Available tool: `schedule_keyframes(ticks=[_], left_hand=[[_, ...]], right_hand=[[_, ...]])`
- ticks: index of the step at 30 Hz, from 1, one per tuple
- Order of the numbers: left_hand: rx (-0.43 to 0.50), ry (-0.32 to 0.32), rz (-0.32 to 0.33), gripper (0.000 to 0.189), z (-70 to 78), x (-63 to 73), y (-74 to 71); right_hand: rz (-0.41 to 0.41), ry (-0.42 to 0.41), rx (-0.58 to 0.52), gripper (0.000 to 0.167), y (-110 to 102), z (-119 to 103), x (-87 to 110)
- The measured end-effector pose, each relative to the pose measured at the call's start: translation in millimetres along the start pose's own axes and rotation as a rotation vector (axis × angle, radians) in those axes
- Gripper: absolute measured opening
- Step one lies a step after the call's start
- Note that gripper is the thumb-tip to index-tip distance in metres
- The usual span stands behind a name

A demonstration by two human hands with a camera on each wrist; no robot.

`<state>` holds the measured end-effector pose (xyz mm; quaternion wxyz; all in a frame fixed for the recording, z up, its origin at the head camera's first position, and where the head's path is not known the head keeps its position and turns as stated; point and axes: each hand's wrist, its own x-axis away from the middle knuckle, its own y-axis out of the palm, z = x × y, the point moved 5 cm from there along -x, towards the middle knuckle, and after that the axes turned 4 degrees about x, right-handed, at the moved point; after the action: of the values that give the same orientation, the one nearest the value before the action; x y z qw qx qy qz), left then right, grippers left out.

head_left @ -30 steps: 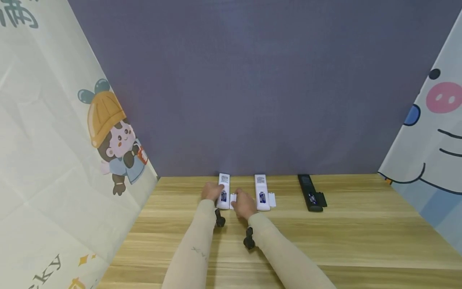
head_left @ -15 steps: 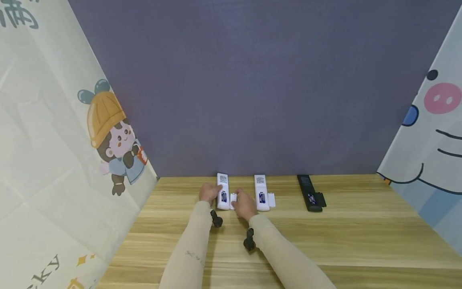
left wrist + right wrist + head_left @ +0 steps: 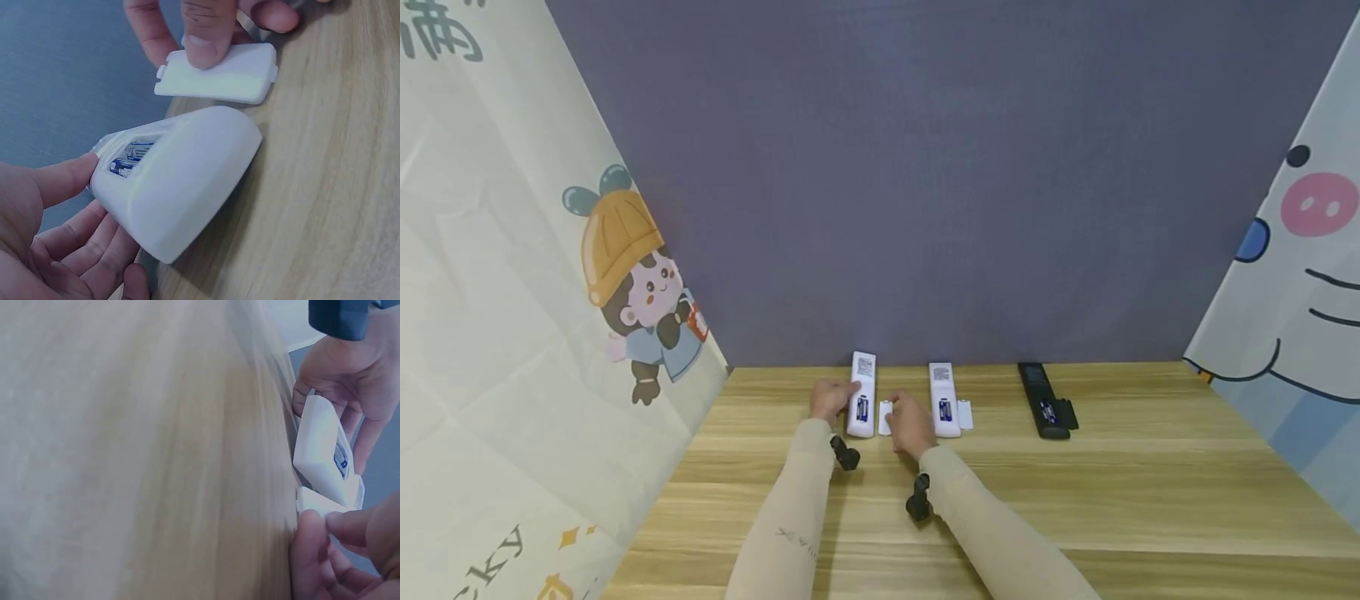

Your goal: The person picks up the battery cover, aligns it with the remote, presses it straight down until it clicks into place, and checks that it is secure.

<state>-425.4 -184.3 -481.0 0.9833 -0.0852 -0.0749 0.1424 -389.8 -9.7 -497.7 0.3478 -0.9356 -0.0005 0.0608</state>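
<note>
A white remote control (image 3: 862, 387) at the left of the row has its back up and its battery slot bare. Inside the slot lie blue batteries (image 3: 124, 166). My left hand (image 3: 831, 400) grips this remote from its left side, thumb on the upper edge and fingers along the side; in the left wrist view the remote looks tilted. Just right of it, my right hand (image 3: 912, 423) pinches a white battery cover (image 3: 225, 75), thumb on its face. Small tabs show at both ends of the cover. A gap separates cover and remote.
Right of my right hand lies a second white remote (image 3: 944, 400), its battery slot uncovered, with a white cover (image 3: 965, 415) beside it. Further right sits a black remote (image 3: 1042, 400) with a black cover (image 3: 1066, 414). A dark grey panel (image 3: 880, 183) backs the wooden table (image 3: 1112, 508).
My left hand has shifted slightly left with the white remote, widening its gap to the cover, and the remote's far end appears higher. My right hand has barely moved.
</note>
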Motion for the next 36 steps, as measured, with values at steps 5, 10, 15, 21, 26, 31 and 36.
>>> schedule_keyframes(ticks=[5, 10, 15, 21, 26, 31, 36], left_hand=[[0.081, -0.011, -0.029, 0.026, -0.1, 0.6, 1.1], [0.117, -0.009, -0.041, 0.027, -1.2, 3.5, -1.1], [0.128, -0.025, -0.045, 0.031, -3.6, 3.7, -4.3], [0.132, -0.051, -0.052, 0.031, -7.0, 0.5, -6.3], [0.146, -0.072, -0.057, 0.032, -6.5, -0.6, -6.2], [0.157, -0.073, -0.060, 0.033, -4.2, 0.0, -6.0], [0.187, -0.065, -0.067, 0.033, -2.4, 2.2, -3.9]], right_hand=[[0.009, 0.004, -0.092, 0.035, -2, 2, 1.9], [0.001, 0.034, -0.195, 0.036, -5, 4, 3.5], [0.011, 0.069, -0.252, 0.033, -6, 8, 2.6], [0.016, 0.092, -0.298, 0.016, -8, 9, 1.2], [0.011, 0.116, -0.341, 0.009, -10, 10, -0.1], [0.006, 0.146, -0.399, 0.008, -9, 13, -3.5], [0.012, 0.163, -0.448, 0.008, -12, 12, -3.5]])
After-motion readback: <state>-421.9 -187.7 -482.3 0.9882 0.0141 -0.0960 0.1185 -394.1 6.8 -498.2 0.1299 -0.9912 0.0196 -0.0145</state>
